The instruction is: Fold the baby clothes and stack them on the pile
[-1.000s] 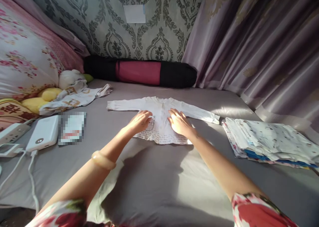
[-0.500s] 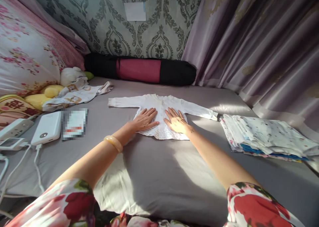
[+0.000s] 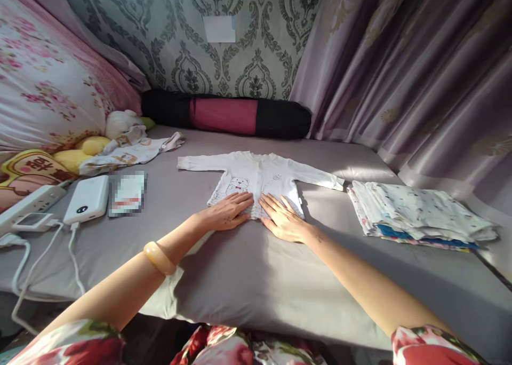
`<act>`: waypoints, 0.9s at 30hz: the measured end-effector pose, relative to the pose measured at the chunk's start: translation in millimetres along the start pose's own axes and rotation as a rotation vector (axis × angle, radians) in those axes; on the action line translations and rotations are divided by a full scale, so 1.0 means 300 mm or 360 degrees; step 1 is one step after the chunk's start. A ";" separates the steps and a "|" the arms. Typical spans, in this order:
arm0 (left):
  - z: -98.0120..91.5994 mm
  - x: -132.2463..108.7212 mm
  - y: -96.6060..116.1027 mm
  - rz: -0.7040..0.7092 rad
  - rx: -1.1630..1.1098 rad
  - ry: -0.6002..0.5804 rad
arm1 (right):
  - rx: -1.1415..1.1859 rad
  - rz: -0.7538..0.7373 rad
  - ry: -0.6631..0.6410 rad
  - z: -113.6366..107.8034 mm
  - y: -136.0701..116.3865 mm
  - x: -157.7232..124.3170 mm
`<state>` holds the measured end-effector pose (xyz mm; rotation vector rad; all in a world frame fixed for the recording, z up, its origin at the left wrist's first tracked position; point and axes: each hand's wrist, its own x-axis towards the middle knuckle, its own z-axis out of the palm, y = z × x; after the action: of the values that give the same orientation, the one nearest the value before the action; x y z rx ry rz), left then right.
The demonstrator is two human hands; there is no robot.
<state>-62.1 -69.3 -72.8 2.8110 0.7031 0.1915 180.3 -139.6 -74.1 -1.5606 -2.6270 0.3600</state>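
A small white long-sleeved baby top (image 3: 258, 175) lies spread on the grey bed sheet (image 3: 224, 279), its sleeves stretched out to both sides. A bear with a red bow is printed on its front. My left hand (image 3: 230, 211) rests flat over the lower left part of the top, fingers extended. Flat on the lower right part lies my right hand (image 3: 284, 218), its fingers a little apart. Both hands touch the hem and grip nothing. A light-coloured bangle (image 3: 160, 257) circles my left forearm.
To the right sits a stack of folded clothes (image 3: 420, 213). On the left are a white power bank (image 3: 87, 199), a power strip (image 3: 32, 207), cables, a blurred packet (image 3: 128, 193) and a crumpled patterned garment (image 3: 136, 154). A black-and-red bolster (image 3: 224, 115) lies along the wall.
Both hands have slid down the top toward me, from its middle to its hem. The printed bear is now uncovered. The view has shifted slightly.
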 end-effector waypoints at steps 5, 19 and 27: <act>0.005 -0.051 0.100 0.0027 0.0003 0.0144 | 0.0040 -0.0042 -0.0023 -0.004 -0.058 -0.062; -0.093 -0.038 0.198 -0.0015 -0.0298 -0.0074 | 0.0583 -0.0143 -0.0058 -0.092 -0.122 -0.166; -0.102 0.194 0.094 -0.0324 -0.0386 0.0045 | 0.1445 0.0409 0.0287 -0.187 0.192 -0.042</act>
<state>-4.1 -59.6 -31.9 2.4937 0.9011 0.2607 245.5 -114.9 -32.4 -1.4556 -1.6918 1.1529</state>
